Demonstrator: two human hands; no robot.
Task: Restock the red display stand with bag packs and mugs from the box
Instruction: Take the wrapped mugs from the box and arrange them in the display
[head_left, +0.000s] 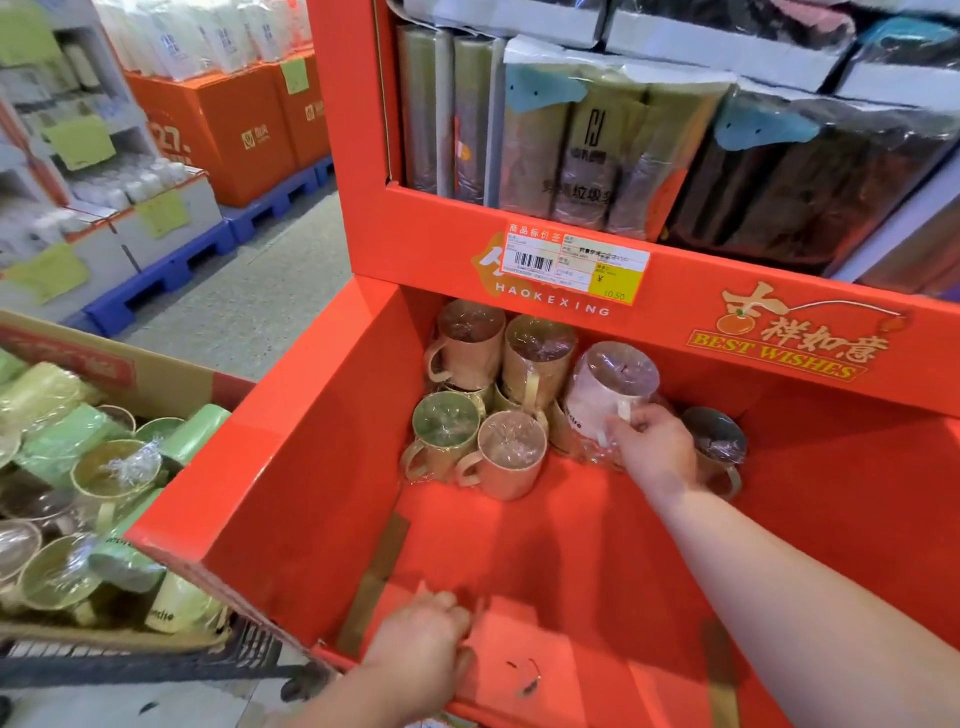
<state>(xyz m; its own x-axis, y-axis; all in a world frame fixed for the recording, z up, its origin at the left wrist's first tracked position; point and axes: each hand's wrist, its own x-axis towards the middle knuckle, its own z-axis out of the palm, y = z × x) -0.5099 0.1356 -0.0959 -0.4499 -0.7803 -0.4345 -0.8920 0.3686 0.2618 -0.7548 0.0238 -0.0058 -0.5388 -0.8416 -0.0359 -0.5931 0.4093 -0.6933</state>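
The tops of the shiny wrapped bag packs (587, 150) on the top shelf are cut off, and the words on them are too blurry to read. The brown cardboard box (171, 374) runs off the left side, so I see only some of the green and tan mugs in the box (114, 473). My right hand (654, 447) covers part of a dark mug (717, 441) near the back right of the bottom bin. More mugs sit under the top ones at the back, mostly hidden.

My right hand is closed on the handle of a pale pink mug wrapped in clear plastic (613, 389). It sits tipped toward me at the back of the bin, just beside the pile of tan and green wrapped mugs (511, 452).

My left hand (421, 649) is on the red cardboard display stand (311, 467). Its fingers bend over the front edge and hold it. I cannot see those fingertips.
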